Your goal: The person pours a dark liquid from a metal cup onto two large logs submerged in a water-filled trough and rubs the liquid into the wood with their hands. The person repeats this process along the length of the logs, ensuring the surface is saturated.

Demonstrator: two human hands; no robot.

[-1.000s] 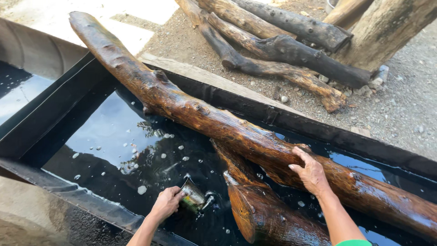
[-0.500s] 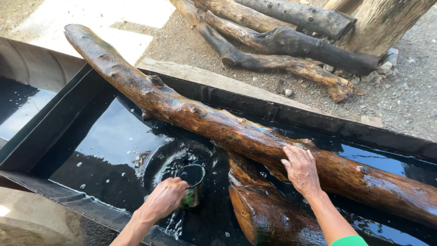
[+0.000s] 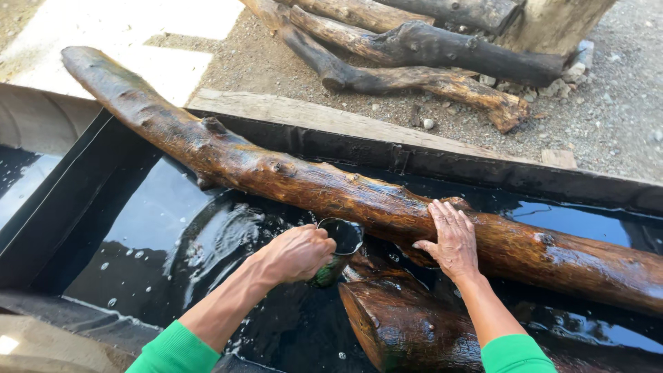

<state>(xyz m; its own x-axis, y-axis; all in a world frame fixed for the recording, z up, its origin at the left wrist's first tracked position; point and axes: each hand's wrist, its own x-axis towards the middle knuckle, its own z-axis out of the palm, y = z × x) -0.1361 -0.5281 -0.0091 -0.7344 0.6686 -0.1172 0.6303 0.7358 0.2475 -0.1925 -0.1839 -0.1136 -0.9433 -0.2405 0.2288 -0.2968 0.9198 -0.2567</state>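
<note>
Black water trough [image 3: 83,207], L hand [image 3: 297,253] w/ cup [image 3: 340,242], R hand [image 3: 452,238] on log [image 3: 331,190]

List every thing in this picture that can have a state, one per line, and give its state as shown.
left hand: closed around the cup
cup: lifted, liquid inside
right hand: flat on the long log
long log: wet, across the trough
short log: partly submerged
trough: holding dark liquid
</note>
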